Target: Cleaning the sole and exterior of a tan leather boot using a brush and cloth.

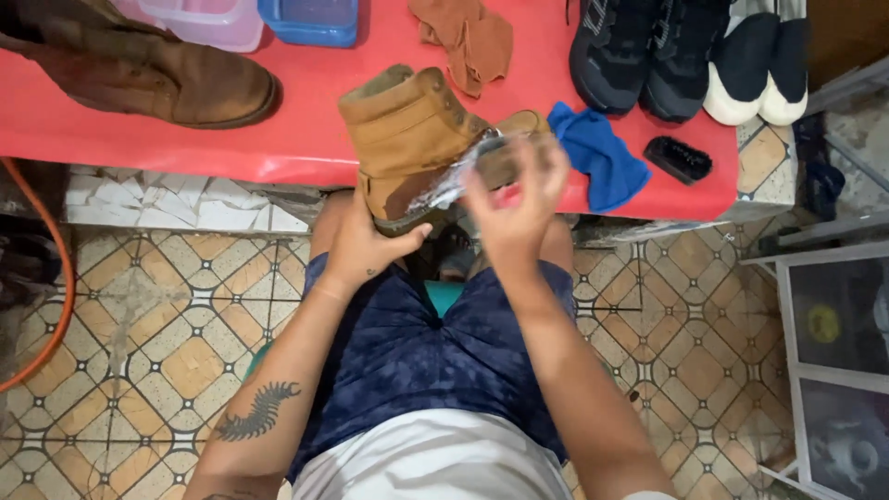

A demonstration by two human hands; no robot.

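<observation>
A tan suede boot (407, 130) is held over my lap at the edge of the red table (306, 102). My left hand (366, 248) grips the boot's heel and sole from below. My right hand (517, 199) is blurred and presses a small brush with a red part against the boot's side, where wet foam shows on the suede. The boot's toe is hidden behind my right hand.
On the table lie a second brown boot (148, 74), a brown cloth (468, 37), a blue cloth (597, 153), a black brush (678, 159), dark sneakers (644, 51), black-and-white shoes (759, 60) and plastic tubs (310, 20). An orange hose (57, 278) curves at left. A grey frame (787, 306) stands at right.
</observation>
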